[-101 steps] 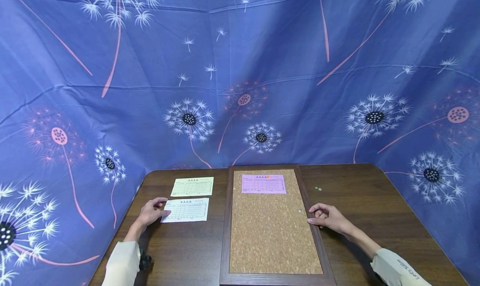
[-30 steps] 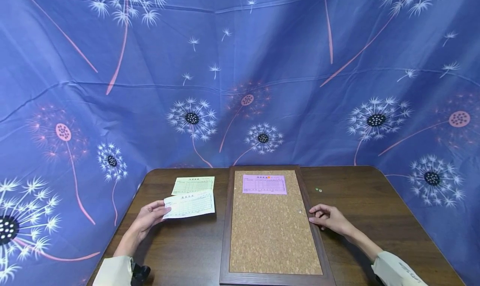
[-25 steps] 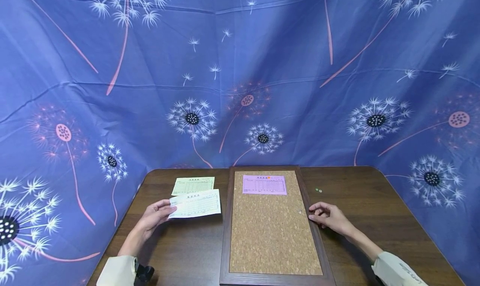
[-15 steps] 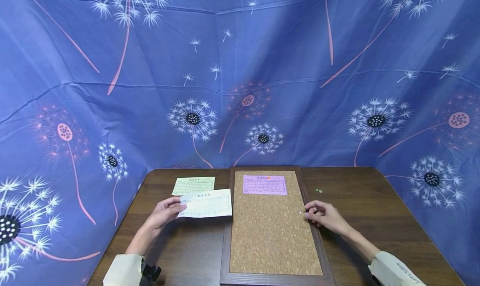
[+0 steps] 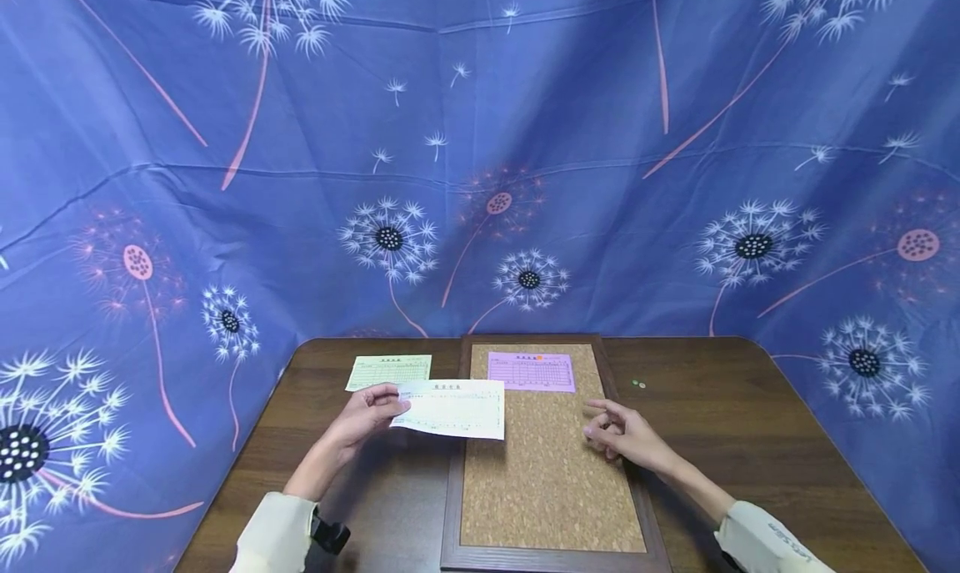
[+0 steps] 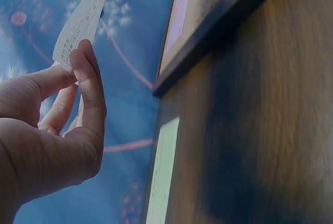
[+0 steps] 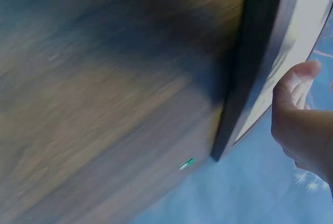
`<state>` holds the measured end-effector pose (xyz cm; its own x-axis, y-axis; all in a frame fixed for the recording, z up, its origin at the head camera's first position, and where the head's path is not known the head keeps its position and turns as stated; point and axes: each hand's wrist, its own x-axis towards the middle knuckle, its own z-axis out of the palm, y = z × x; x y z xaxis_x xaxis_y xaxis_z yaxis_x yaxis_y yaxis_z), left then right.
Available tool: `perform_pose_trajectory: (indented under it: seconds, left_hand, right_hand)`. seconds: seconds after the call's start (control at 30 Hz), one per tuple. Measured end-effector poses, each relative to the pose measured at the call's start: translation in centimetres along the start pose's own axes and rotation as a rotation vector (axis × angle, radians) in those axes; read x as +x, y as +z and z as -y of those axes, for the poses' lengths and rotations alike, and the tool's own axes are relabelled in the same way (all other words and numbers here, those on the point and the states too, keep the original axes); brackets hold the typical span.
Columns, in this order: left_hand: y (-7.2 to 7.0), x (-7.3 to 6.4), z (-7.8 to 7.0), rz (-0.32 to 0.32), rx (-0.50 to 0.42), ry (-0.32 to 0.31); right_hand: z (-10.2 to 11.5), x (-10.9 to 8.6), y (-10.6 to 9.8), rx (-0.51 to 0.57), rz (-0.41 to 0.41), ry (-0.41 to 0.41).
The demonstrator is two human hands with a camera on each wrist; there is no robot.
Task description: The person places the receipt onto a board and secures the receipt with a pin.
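My left hand (image 5: 365,419) pinches the left edge of a white printed form (image 5: 457,410) between thumb and fingers. The sheet is raised and level, its right part over the left frame and cork of the corkboard (image 5: 551,490). In the left wrist view the form (image 6: 83,23) is seen almost edge-on, bending above the fingertips. My right hand (image 5: 626,435) hovers over the board's right side, index finger stretched out and thumb apart, with nothing seen between them. A purple printed form (image 5: 531,372) lies at the top of the cork, with an orange tack (image 5: 539,358) at its upper edge.
A pale green form (image 5: 397,369) lies on the brown wooden table (image 5: 390,506), left of the board. Small green and whitish tacks (image 5: 638,384) lie beyond the board's right frame. A blue dandelion-print cloth (image 5: 450,181) hangs behind and at both sides.
My left hand has lifted the white form off the table and carried it right, over the board's left edge. My right hand has left the right frame and moved left over the cork.
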<state>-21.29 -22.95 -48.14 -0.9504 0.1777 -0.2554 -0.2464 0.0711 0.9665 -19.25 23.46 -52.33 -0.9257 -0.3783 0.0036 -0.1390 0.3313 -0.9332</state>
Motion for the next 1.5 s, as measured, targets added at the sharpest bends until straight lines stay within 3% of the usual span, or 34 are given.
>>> perform_pose_trajectory:
  seconds: [0.2,0.43,0.8,1.03,1.3,1.5]
  left_hand:
    - [2.3,-0.1,-0.3,-0.001,0.006,0.006]
    - [4.9,0.0,-0.1,0.058,-0.031,0.033]
    - [7.1,0.4,0.6,0.097,-0.030,0.037]
    - [8.0,0.7,0.4,0.037,-0.001,0.046]
    - [8.6,0.7,0.7,0.025,-0.003,0.050]
    - [8.8,0.6,1.0,0.105,-0.001,0.050]
  right_hand:
    - [2.1,0.4,2.5,0.060,0.084,0.007]
    - [4.4,0.8,5.1,0.187,0.194,0.010]
    - [4.7,1.3,5.6,0.257,0.153,0.014]
    - [5.1,1.2,5.0,0.395,0.130,0.104]
    - [4.9,1.1,4.8,0.328,0.093,0.107]
    - [4.3,0.6,4.5,0.304,0.070,0.123]
